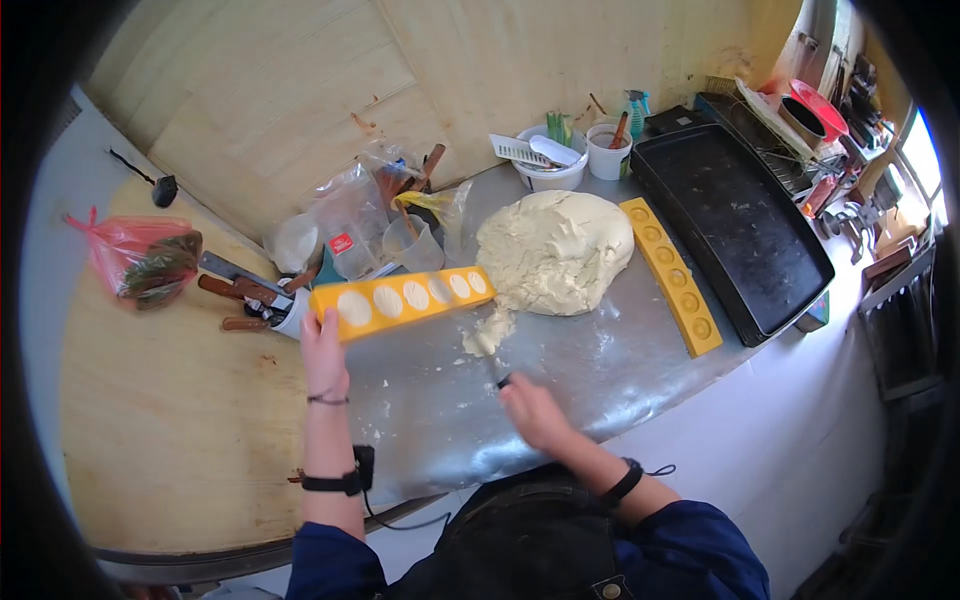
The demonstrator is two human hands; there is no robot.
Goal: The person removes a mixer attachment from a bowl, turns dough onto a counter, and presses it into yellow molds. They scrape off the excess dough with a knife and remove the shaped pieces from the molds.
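Note:
My left hand grips the left end of a yellow mould, raised over the table. Its row of round cavities shows pale, dough-filled circles. My right hand is closed round the dark handle of a scraper or knife, whose blade touches a small lump of dough on the metal table. Behind that lump lies a large mound of pale dough. A second yellow mould rests right of the mound, its round hollows facing up.
A black baking tray lies at the right. At the back stand a white bowl with utensils and a white tub. Plastic bags, a clear jug and a knife holder crowd the left; a pink bag hangs beyond.

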